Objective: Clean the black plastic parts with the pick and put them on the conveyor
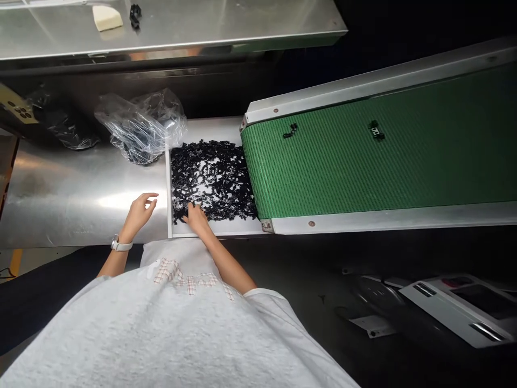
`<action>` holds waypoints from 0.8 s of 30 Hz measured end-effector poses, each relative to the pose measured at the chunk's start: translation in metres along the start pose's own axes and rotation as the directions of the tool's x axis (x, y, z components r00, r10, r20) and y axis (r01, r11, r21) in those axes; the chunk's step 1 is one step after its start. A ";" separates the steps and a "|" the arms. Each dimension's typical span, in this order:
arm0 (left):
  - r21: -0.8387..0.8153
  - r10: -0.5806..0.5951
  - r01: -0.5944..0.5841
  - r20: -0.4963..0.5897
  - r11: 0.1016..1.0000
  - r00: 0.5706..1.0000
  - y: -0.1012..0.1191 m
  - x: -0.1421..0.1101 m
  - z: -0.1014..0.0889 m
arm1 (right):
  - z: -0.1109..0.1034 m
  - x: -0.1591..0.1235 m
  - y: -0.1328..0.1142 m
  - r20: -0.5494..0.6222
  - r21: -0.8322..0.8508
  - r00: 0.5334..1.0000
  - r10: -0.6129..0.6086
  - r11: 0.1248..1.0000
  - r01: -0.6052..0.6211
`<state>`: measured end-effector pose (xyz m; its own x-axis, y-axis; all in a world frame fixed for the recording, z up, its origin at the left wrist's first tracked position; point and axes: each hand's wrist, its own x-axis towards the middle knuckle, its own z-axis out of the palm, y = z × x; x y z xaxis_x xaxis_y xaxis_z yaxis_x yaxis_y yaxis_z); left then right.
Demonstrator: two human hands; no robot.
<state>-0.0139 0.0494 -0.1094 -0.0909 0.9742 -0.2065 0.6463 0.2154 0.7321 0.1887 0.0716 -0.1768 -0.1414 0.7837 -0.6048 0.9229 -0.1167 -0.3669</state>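
Note:
A white tray [169, 186] holds a spread of small black plastic parts [218, 178]. My right hand [196, 218] reaches into its near left corner, touching the parts; the fingertips are partly lost among them, so I cannot make out whether one is gripped. Left of the tray wall, my left hand [139, 213] hovers over the steel table [81, 199], thumb and fingers apart and nothing between them. A watch with a pale band [121, 244] is on the left wrist. Clear plastic bags [143, 124] with dark contents rest behind the hands, against the tray's far left corner.
A green conveyor belt [363, 161] with two black parts [376, 130] on it ends over the tray's right side. Another dark-filled bag [68, 121] stands far left. The steel shelf [226, 21] at the back carries a cream-coloured block [107, 18] and a black piece [135, 16].

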 end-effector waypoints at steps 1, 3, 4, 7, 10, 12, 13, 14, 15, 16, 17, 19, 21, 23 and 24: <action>-0.004 -0.002 0.002 0.000 1.000 1.000 0.001 0.000 -0.001 | 0.000 -0.002 0.001 0.019 0.006 1.000 -0.015 1.000 0.015; -0.013 0.003 -0.003 -0.002 1.000 1.000 0.005 0.002 -0.002 | 0.001 -0.004 0.001 0.047 0.027 0.998 -0.043 0.999 0.041; -0.018 0.009 -0.009 -0.002 1.000 1.000 0.008 0.003 -0.001 | 0.001 -0.005 0.002 0.055 0.041 0.997 -0.054 0.998 0.051; -0.041 0.037 -0.036 0.014 0.999 0.999 0.017 0.003 0.002 | 0.001 -0.003 0.006 0.062 0.097 0.995 -0.075 0.993 0.069; -0.070 0.052 -0.049 0.038 0.996 0.998 0.022 0.001 0.006 | 0.000 0.001 0.016 0.040 0.168 0.995 -0.088 0.983 0.080; -0.089 0.053 -0.048 0.050 0.995 0.997 0.022 0.000 0.006 | -0.002 0.003 0.025 0.020 0.219 0.995 -0.098 0.971 0.091; -0.098 0.051 -0.046 0.055 0.994 0.997 0.021 -0.001 0.007 | -0.003 0.004 0.030 0.011 0.245 0.995 -0.103 0.965 0.097; -0.106 0.048 -0.042 0.061 0.993 0.997 0.021 -0.002 0.007 | -0.003 0.004 0.034 0.003 0.269 0.994 -0.107 0.958 0.103; -0.114 0.045 -0.037 0.067 0.993 0.997 0.020 -0.003 0.007 | -0.004 0.004 0.037 -0.005 0.292 0.994 -0.111 0.950 0.108; -0.122 0.042 -0.032 0.075 0.992 0.996 0.019 -0.004 0.007 | -0.004 0.004 0.040 -0.012 0.313 0.993 -0.114 0.943 0.112; -0.130 0.038 -0.027 0.085 0.991 0.996 0.018 -0.004 0.007 | -0.004 0.004 0.043 -0.019 0.333 0.993 -0.116 0.936 0.116; -0.147 0.032 -0.016 0.109 0.989 0.993 0.018 -0.005 0.009 | -0.004 0.004 0.046 -0.031 0.369 0.992 -0.119 0.921 0.122; -0.166 0.028 -0.005 0.137 0.986 0.990 0.018 -0.006 0.011 | -0.003 0.005 0.049 -0.040 0.401 0.992 -0.119 0.907 0.125; -0.192 0.023 0.008 0.161 0.981 0.987 0.017 -0.006 0.015 | -0.003 0.007 0.050 -0.054 0.432 0.991 -0.121 0.892 0.132; -0.209 0.019 0.017 0.171 0.978 0.985 0.017 -0.006 0.017 | -0.003 0.008 0.051 -0.065 0.447 0.990 -0.124 0.883 0.140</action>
<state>0.0107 0.0458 -0.1070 0.0527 0.9524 -0.3003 0.4721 0.2412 0.8479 0.2354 0.0736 -0.1981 -0.2312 0.8299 -0.5077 0.6352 -0.2665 -0.7249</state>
